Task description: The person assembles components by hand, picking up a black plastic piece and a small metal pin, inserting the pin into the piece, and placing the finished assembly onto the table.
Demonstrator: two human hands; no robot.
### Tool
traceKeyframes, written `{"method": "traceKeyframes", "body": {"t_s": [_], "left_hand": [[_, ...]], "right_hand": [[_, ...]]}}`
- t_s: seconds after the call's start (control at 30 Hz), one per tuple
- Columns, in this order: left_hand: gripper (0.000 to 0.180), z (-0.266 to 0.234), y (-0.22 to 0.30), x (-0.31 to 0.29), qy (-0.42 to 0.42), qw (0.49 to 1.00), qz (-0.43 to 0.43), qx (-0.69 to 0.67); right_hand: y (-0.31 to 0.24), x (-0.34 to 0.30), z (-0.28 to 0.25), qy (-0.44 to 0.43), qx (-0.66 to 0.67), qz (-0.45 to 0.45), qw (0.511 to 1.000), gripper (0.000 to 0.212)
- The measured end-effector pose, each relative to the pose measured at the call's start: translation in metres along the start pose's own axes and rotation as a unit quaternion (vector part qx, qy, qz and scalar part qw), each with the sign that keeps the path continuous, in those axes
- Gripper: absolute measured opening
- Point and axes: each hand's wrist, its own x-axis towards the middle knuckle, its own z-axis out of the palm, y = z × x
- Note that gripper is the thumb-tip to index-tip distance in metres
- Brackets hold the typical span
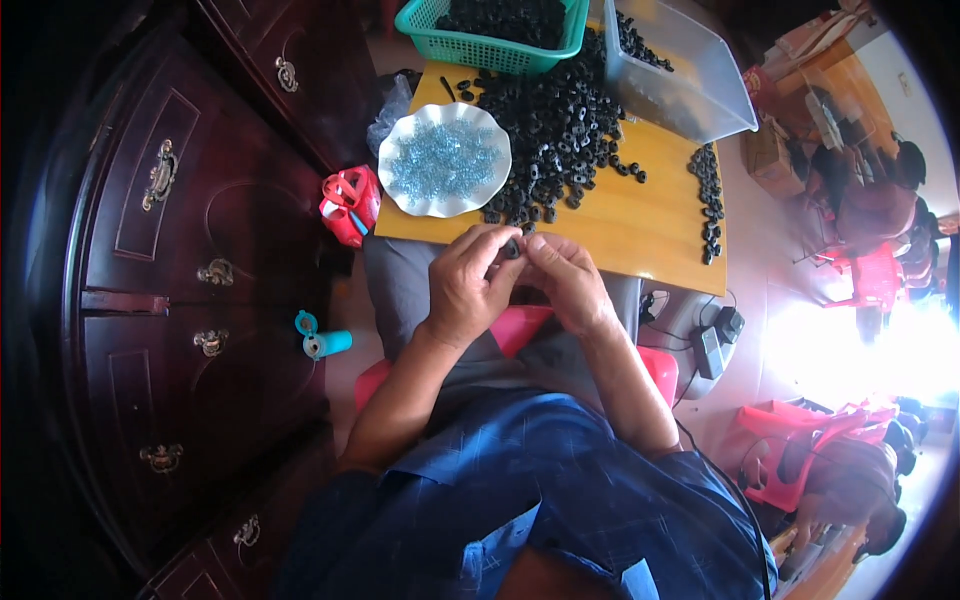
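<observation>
Near the front edge of the table, my left hand (468, 282) pinches a small black plastic part (512, 247) between thumb and fingers. My right hand (572, 285) meets it there, thumb and fingertips pressed together close to the part. Whatever those right fingertips hold is hidden. Just beyond my hands spreads a big heap of similar black parts (560, 130). A white scalloped plate (392, 192) left of the heap carries many tiny shiny bluish pieces (445, 160), which look like coil springs.
On the yellow table (610, 235) stand a green basket (490, 52) and a clear bin (690, 100), both with black parts. More parts line the right edge (708, 200). Dark drawers (150, 230), a red bag (350, 205) and a turquoise bottle (328, 344) are left. Other people sit far right.
</observation>
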Motion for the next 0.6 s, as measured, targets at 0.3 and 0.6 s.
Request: {"method": "traceKeyframes", "body": {"t_s": [0.3,0.6], "left_hand": [[0.029,-0.003,0.008,-0.002,0.028,0.999,0.017,0.003],[0.034,-0.008,0.007,-0.001,0.046,0.998,-0.031,-0.004]], "right_hand": [[-0.032,0.008,0.002,-0.068,-0.221,-0.013,0.973,0.019],[-0.044,0.015,0.018,-0.061,-0.281,0.006,0.958,0.019]]}}
